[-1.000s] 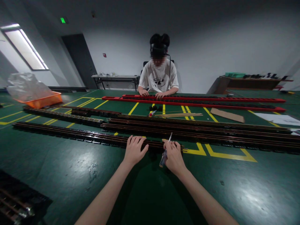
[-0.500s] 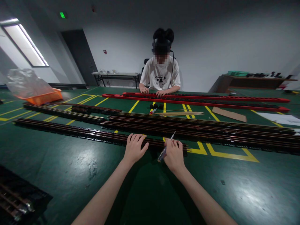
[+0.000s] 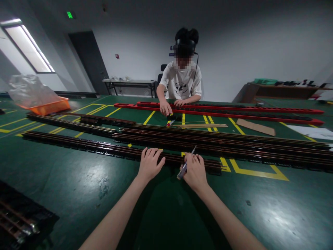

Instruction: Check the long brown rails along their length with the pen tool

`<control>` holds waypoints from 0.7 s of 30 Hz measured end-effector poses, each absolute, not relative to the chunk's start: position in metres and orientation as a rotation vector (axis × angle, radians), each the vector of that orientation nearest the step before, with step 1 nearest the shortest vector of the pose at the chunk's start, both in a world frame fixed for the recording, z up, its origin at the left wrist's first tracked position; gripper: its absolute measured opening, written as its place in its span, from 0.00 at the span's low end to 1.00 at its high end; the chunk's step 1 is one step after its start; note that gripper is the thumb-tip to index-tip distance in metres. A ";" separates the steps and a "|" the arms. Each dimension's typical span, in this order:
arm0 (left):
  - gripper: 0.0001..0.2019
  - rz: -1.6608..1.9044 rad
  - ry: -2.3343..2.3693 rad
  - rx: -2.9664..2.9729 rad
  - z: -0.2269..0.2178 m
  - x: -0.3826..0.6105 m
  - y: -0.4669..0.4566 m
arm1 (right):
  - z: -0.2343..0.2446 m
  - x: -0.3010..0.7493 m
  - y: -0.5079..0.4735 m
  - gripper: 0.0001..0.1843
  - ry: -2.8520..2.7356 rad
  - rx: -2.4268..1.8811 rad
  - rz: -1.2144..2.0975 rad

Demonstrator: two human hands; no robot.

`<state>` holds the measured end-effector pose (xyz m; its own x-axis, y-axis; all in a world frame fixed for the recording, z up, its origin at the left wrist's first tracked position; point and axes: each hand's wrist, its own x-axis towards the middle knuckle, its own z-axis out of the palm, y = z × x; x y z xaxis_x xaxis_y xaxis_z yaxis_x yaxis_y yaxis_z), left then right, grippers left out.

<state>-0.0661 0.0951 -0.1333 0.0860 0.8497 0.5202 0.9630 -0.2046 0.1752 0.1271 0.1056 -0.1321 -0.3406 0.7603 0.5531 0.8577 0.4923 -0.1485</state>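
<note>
Screwdriver (image 3: pixel 182 171) is gripped in the right hand (image 3: pixel 194 169), fingers curled around it, shaft pointing to one o'clock and handle to seven. That hand is at the near rail (image 3: pixel 104 148), a long dark strip with thin rods along it, whose ends stick out at three o'clock. At nine o'clock from it, the left hand (image 3: pixel 151 163) lies palm down across the same rail, fingers outstretched and slightly apart rather than clenched.

Just beyond, from twelve round to three o'clock, run more rails (image 3: pixel 234 143), side by side on the green table (image 3: pixel 85 205). Another rail (image 3: pixel 22 217) juts in between eight and nine. Past the large group, thin sticks (image 3: pixel 205 126) lie near twelve, cardboard (image 3: pixel 256 127) at two. An orange basket (image 3: pixel 50 107) with a clear bag (image 3: pixel 30 89) sits at ten. Farther out, toward twelve, are two red trays (image 3: pixel 218 114); at eleven, a co-worker's hand (image 3: pixel 165 108) reaches down to small black parts (image 3: pixel 178 118).
</note>
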 end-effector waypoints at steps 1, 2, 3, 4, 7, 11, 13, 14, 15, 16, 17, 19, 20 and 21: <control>0.16 -0.780 -1.833 -2.144 -0.133 -0.066 0.095 | -0.131 0.125 0.105 0.09 -2.169 -1.367 -0.228; 0.16 -0.774 -1.838 -2.141 -0.133 -0.066 0.095 | -0.131 0.124 0.105 0.09 -2.157 -1.404 -0.216; 0.16 -0.767 -1.843 -2.140 -0.133 -0.066 0.095 | -0.130 0.123 0.104 0.09 -2.142 -1.434 -0.194; 0.16 -0.761 -1.848 -2.139 -0.133 -0.066 0.095 | -0.130 0.122 0.104 0.10 -2.127 -1.454 -0.174; 0.16 -0.750 -1.851 -2.138 -0.133 -0.066 0.095 | -0.130 0.122 0.103 0.13 -2.093 -1.452 -0.174; 0.16 -0.755 -1.859 -2.114 -0.133 -0.066 0.095 | -0.133 0.129 0.104 0.17 -1.995 -1.427 -0.201; 0.16 -0.751 -1.863 -2.114 -0.133 -0.066 0.095 | -0.134 0.133 0.104 0.18 -1.951 -1.408 -0.205; 0.16 -0.748 -1.863 -2.118 -0.133 -0.066 0.095 | -0.134 0.134 0.104 0.18 -1.946 -1.388 -0.204; 0.16 -0.745 -1.864 -2.121 -0.133 -0.066 0.095 | -0.134 0.135 0.103 0.17 -1.950 -1.361 -0.201; 0.16 -0.745 -1.867 -2.123 -0.132 -0.066 0.095 | -0.134 0.135 0.103 0.17 -1.961 -1.335 -0.195; 0.16 -0.745 -1.870 -2.124 -0.132 -0.066 0.095 | -0.133 0.134 0.102 0.15 -1.979 -1.313 -0.188; 0.16 -0.747 -1.874 -2.126 -0.132 -0.066 0.095 | -0.134 0.132 0.102 0.12 -2.015 -1.301 -0.182; 0.16 -0.751 -1.873 -2.125 -0.132 -0.066 0.095 | -0.134 0.131 0.102 0.11 -2.029 -1.314 -0.184; 0.16 -0.755 -1.870 -2.123 -0.133 -0.066 0.095 | -0.134 0.130 0.103 0.10 -2.038 -1.339 -0.190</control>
